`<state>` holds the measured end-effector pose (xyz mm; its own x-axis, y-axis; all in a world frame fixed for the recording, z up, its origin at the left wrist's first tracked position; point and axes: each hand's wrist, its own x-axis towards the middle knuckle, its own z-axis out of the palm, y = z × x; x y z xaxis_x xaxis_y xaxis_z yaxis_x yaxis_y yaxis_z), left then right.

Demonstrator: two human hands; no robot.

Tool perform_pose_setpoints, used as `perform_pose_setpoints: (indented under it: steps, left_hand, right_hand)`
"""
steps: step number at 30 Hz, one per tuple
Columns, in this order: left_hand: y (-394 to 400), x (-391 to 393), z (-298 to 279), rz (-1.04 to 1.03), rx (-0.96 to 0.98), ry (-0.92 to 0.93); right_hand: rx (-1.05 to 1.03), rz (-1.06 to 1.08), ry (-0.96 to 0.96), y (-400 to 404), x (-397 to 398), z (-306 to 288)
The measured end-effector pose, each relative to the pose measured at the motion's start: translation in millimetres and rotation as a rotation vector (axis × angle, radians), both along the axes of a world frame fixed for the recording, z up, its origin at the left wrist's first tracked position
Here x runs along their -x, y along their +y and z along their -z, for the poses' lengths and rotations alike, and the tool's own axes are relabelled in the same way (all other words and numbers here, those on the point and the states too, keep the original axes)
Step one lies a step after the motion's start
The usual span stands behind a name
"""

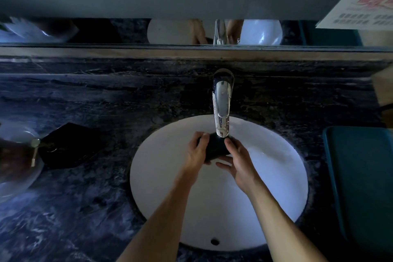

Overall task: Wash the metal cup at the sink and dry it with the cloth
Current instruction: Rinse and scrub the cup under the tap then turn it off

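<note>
Both grips were closed on the metal cup [214, 147], held low in the sink [276, 176] at centre frame, directly under the faucet [221, 108] spout. My left hand [196, 152] wrapped the cup's left side; my right hand [239, 165] pressed against its right side, thumb reaching beneath. The cup appeared dark; rim orientation could not be determined. Water flow not discernible. Judgement: rigid, light, not fragile, but slippery once wet, so best held around the body with opposing palms rather than by fingertips. No drying cloth identified with certainty; a dark object [70, 144] lay on the tabletop [85, 208] at left.
</note>
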<state>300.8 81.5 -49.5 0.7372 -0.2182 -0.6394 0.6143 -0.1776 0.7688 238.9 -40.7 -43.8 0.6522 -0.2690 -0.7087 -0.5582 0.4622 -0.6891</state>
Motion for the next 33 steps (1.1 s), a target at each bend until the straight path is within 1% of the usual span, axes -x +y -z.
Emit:
perform_pose_setpoints:
  steps: [3, 6, 9, 11, 13, 14, 15, 18, 20, 22, 25, 28, 31, 33]
  left_hand:
    - [-3.2, -3.3, -5.3, 0.026, -0.033, 0.051]
    - [-1.9, -2.2, -6.4, 0.040, -0.004, 0.061]
    - [2.4, -0.5, -4.8, 0.064, 0.093, 0.002]
    - [6.5, -1.3, -1.2, 0.119, 0.152, -0.051]
    - [8.8, -1.7, 1.9, 0.174, 0.165, -0.091]
    - [8.1, -1.1, 2.9, 0.158, 0.162, -0.088]
    - [6.5, -0.6, 2.6, 0.098, 0.163, -0.064]
    - [-3.3, -0.7, 1.8, -0.134, 0.207, 0.038]
    - [-9.0, 0.7, 0.3, -0.172, 0.224, 0.028]
    - [-10.7, 2.2, -1.9, -0.147, 0.176, -0.004]
    - [-9.6, -0.3, 1.1, -0.039, 0.050, -0.032]
    - [-11.6, -8.5, -1.3, 0.017, -0.033, -0.013]
    - [-16.6, -6.0, -7.7, 0.009, 0.040, 0.126]
    - [-17.0, -5.1, -7.3, -0.016, 0.093, 0.161]
  right_hand:
    - [0.046, 0.004, -0.005, -1.4, -1.6, -2.6]
    - [0.128, -0.024, 0.018, -1.2, -3.1, -2.8]
    - [0.175, -0.075, 0.025, 0.1, -6.1, -4.9]
    - [0.204, -0.061, 0.040, 0.7, -9.8, -6.7]
    - [0.224, -0.036, 0.061, 1.3, -14.3, -7.0]
    - [0.218, -0.021, 0.063, 2.0, -15.6, -7.1]
    - [0.195, 0.011, 0.061, 3.4, -16.3, -6.8]
    - [0.058, 0.156, 0.007, 8.0, -16.7, -6.7]
    - [0.042, 0.159, -0.061, 10.7, -16.7, -6.0]
    - [0.065, 0.150, -0.081, 13.4, -14.6, -5.3]
    - [0.164, 0.186, -0.048, 15.4, -7.5, -2.5]
    - [0.326, 0.131, -0.067, 16.7, -5.6, -5.2]
    - [0.418, 0.026, -0.086, 18.3, -10.3, -7.4]
    - [0.418, -0.007, -0.088, 17.5, -12.0, -8.3]
